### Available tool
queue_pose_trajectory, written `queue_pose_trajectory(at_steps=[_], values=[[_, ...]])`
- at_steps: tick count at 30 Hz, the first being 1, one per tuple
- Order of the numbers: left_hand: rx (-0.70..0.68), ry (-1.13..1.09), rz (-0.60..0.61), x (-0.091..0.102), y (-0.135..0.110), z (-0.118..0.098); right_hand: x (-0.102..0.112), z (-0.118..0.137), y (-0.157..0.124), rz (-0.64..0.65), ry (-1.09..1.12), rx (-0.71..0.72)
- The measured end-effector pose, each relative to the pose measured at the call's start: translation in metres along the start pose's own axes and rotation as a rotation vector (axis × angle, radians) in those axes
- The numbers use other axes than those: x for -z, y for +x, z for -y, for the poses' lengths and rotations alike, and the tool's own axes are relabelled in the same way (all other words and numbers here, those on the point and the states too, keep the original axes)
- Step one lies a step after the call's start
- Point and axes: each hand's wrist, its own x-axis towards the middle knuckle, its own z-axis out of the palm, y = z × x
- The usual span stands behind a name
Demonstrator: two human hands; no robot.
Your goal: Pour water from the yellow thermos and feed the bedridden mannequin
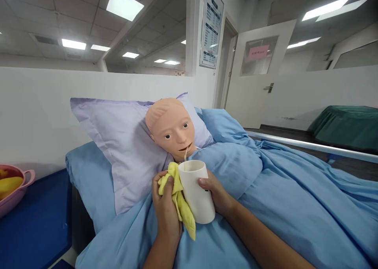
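Observation:
A training manikin head lies on a lilac pillow in a bed under a blue blanket. My right hand is wrapped round a white cup held just below the manikin's chin. A thin straw runs from the cup up to the manikin's mouth. My left hand grips a yellow cloth pressed against the cup's left side, under the chin.
A pink bowl holding yellow fruit sits on a blue surface at the left. A metal bed rail runs along the bed's far side. Behind are a white door and a green-covered bed.

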Motion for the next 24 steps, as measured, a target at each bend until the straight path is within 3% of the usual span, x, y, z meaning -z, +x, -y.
queue_pose_trajectory(at_steps=[24], values=[[0.059,-0.047,0.001,0.0064,0.0008,0.0026,0.001,-0.0011,-0.0018,0.012,-0.024,-0.041]])
